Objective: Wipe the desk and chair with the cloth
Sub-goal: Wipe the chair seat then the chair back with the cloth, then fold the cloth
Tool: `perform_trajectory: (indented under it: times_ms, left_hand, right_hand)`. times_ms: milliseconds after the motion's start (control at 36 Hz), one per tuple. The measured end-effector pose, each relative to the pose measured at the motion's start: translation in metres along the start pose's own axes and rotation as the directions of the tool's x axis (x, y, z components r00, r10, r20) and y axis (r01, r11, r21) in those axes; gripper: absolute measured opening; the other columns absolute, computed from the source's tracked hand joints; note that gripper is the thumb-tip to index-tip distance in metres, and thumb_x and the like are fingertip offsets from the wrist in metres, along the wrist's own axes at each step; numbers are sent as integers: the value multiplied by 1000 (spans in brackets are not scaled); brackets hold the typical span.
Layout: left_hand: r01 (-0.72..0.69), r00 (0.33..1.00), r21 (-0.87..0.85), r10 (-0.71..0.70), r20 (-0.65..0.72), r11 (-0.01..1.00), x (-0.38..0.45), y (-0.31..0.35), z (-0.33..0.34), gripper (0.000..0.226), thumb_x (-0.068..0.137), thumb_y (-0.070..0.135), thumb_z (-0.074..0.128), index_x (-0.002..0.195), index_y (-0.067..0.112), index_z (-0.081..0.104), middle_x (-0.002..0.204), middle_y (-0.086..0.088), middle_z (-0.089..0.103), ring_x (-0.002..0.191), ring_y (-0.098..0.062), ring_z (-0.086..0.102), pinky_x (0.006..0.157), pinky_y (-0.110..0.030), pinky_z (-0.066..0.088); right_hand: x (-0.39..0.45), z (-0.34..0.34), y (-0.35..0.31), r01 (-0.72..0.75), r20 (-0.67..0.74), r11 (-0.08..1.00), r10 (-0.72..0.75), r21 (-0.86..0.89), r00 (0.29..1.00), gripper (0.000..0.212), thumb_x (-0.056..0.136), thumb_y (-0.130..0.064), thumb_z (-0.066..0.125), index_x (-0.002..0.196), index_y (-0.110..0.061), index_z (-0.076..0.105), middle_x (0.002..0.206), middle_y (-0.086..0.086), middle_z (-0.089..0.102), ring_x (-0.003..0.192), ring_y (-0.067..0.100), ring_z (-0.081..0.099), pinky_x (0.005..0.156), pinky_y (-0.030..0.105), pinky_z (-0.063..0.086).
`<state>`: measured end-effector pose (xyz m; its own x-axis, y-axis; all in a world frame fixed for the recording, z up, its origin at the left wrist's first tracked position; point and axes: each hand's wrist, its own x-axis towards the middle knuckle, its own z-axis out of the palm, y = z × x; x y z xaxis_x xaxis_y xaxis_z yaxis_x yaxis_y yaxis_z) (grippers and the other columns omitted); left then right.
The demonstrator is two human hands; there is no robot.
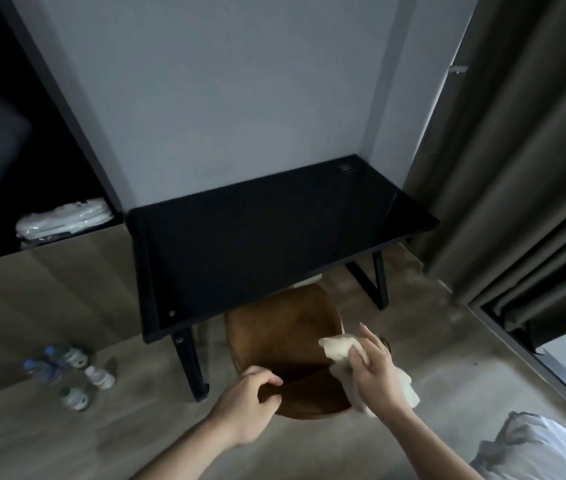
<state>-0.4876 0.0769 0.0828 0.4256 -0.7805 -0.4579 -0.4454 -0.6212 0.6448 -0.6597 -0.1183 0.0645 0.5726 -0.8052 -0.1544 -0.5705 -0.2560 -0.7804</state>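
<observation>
A glossy black desk [274, 230] on black legs stands against the pale wall. A brown wooden chair [281, 334] is tucked partly under its front edge, backrest nearest me. My left hand [250, 400] grips the top of the backrest at its left side. My right hand [375, 372] holds a crumpled white cloth [338, 346] against the chair's right side, and part of the cloth hangs below the hand.
Several plastic bottles [70, 372] lie on the wooden floor left of the desk. A dark open shelf unit [63, 220] with a white wrapped bundle stands at left. Grey curtains [523, 174] hang at right. White bedding [544, 448] shows at lower right.
</observation>
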Motion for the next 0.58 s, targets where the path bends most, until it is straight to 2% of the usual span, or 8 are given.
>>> perform_trajectory:
  times_ms: [83, 167, 278, 389, 444, 500, 556, 583]
  left_hand:
    - [-31, 999, -76, 27, -43, 997, -12, 3, -22, 34, 98, 37, 64, 131, 41, 57, 139, 25, 42, 131, -2, 48, 107, -17, 37]
    - [-109, 987, -150, 89, -133, 983, -22, 12, -48, 54, 92, 40, 73, 137, 48, 44, 144, 28, 37, 135, 1, 44, 102, -10, 36]
    - [-238, 942, -198, 176, -286, 951, -36, 21, -89, 95, 73, 54, 82, 150, 52, 26, 154, 38, 20, 142, 10, 28, 117, -23, 31]
    - [-285, 882, -150, 198, -427, 947, -56, 29, -138, 114, 65, 63, 85, 154, 55, 14, 157, 41, 12, 144, 16, 14, 117, -23, 21]
    - [-321, 846, -123, 226, -484, 939, -63, 30, -166, 98, 68, 65, 84, 148, 57, 29, 149, 37, 35, 139, 12, 33, 112, -23, 32]
    - [-367, 806, -93, 267, -528, 925, -68, 24, -195, 59, 77, 57, 82, 129, 51, 55, 122, 27, 64, 116, 3, 59, 96, -27, 51]
    - [-376, 769, -41, 287, -572, 926, -72, 13, -222, 16, 89, 45, 74, 103, 39, 69, 92, 16, 73, 88, -6, 69, 77, -38, 57]
    - [-367, 755, -20, 285, -590, 930, -74, 6, -236, 8, 93, 42, 69, 94, 35, 70, 83, 12, 72, 78, -9, 69, 72, -41, 56]
  right_hand:
    - [-1, -13, -35, 0, 32, 985, -6, 175, 999, 17, 102, -32, 54, 104, -22, 68, 150, -29, 37, 134, -3, 40, 112, 32, 33]
    - [1, -21, -77, 36, 87, 954, -64, 299, 994, 22, 103, -28, 53, 120, -23, 65, 136, -28, 50, 120, -6, 53, 105, 23, 40]
    - [4, -20, -138, 53, 188, 944, -119, 327, 975, 22, 105, -32, 49, 112, -24, 69, 105, -3, 71, 105, 14, 66, 98, 42, 52]
    - [6, 0, -198, 121, 291, 932, -228, 342, 929, 49, 96, -50, 51, 98, -3, 62, 96, 28, 60, 87, 42, 61, 84, 61, 51]
    - [9, 16, -226, 152, 342, 919, -284, 365, 896, 44, 99, -44, 53, 98, -2, 63, 98, 26, 63, 90, 43, 63, 85, 58, 53]
    - [12, 35, -253, 171, 375, 912, -316, 373, 871, 36, 103, -36, 53, 94, -3, 64, 95, 25, 64, 84, 37, 64, 80, 50, 55]
    - [12, 54, -276, 187, 398, 910, -336, 370, 854, 45, 100, -44, 55, 95, 0, 62, 97, 28, 62, 80, 35, 61, 76, 51, 53]
    - [12, 63, -286, 187, 410, 912, -339, 366, 847, 54, 96, -51, 55, 99, 2, 61, 100, 30, 61, 81, 36, 61, 77, 53, 53]
